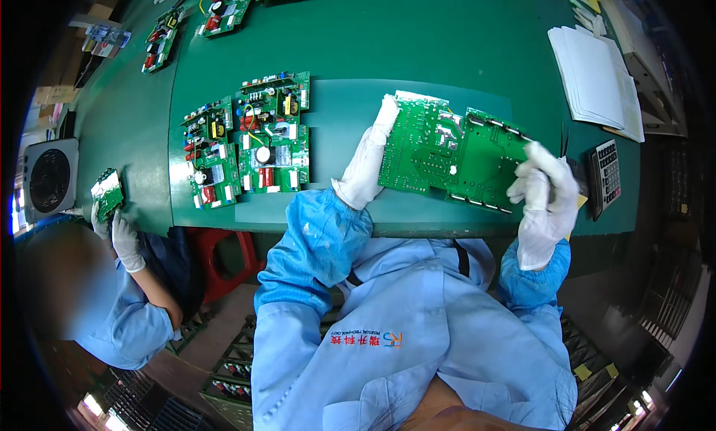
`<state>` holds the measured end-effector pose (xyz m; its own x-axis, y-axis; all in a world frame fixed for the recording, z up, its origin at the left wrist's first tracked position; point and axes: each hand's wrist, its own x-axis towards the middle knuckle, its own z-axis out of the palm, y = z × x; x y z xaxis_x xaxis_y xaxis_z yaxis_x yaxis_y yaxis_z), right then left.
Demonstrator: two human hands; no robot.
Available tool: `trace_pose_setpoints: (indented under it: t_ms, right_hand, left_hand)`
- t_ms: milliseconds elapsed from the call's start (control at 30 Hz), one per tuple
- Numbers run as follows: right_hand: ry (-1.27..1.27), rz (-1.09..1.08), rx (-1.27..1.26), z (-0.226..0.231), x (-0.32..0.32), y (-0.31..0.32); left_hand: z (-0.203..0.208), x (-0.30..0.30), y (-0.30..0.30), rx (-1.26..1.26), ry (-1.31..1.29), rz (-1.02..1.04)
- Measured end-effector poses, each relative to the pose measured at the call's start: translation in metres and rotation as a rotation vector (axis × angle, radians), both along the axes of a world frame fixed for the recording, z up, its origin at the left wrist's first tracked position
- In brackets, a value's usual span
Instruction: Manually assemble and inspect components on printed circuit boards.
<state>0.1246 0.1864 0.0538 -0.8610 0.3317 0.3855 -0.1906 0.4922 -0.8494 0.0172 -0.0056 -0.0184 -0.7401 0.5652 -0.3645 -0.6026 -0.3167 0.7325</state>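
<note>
A green circuit board (pixel 425 151), solder side up, is tilted above the bench in front of me. My left hand (pixel 371 151), in a white glove, grips its left edge; the fingers are mostly hidden behind the board. On the board's right part is a plain green area with dark slots along two edges. My right hand (pixel 548 188), also gloved, is at the board's right edge with its fingers curled in. Whether those fingers pinch a small thing or touch the edge, I cannot tell.
Two populated circuit boards (pixel 272 140) lie left on the green bench (pixel 418 39), with more at the far left. Papers (pixel 593 76) and a calculator (pixel 604 173) lie right. At far left, a co-worker's gloved hands (pixel 127 244) hold another board (pixel 107 192) near a fan (pixel 52 177).
</note>
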Motion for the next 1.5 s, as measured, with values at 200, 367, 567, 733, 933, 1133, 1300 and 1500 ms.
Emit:
trace_pose_setpoints:
  t_ms: [200, 367, 567, 733, 933, 1133, 1300, 1500]
  right_hand:
    - [0.246, -0.552, -0.276, -0.029, -0.024, 0.025]
    - [-0.053, -0.360, -0.075, -0.067, -0.005, 0.046]
    - [-0.107, -0.319, 0.035, -0.008, -0.001, 0.043]
    - [0.056, 0.127, 0.489, 0.013, -0.014, 0.007]
    - [-0.035, 0.321, 1.026, 0.010, -0.029, -0.008]
    - [-0.008, 0.323, 1.100, -0.004, -0.035, -0.009]
    - [0.000, 0.350, 1.089, -0.002, -0.037, -0.007]
    - [-0.008, 0.392, 1.071, -0.002, -0.041, -0.003]
  left_hand:
    - [-0.001, 0.005, -0.004, 0.113, -0.075, 0.058]
    - [0.011, 0.009, -0.008, -0.085, 0.071, 0.008]
    - [0.007, 0.008, -0.010, -0.141, 0.185, -0.062]
    - [-0.012, 0.006, -0.005, -0.220, 0.176, -0.166]
    - [-0.019, 0.004, -0.004, -0.316, 0.328, -0.199]
    - [-0.007, 0.005, -0.003, -0.516, 0.460, -0.252]
    - [-0.003, 0.002, -0.003, -0.520, 0.490, -0.317]
    - [-0.009, 0.005, 0.002, -0.435, 0.559, -0.208]
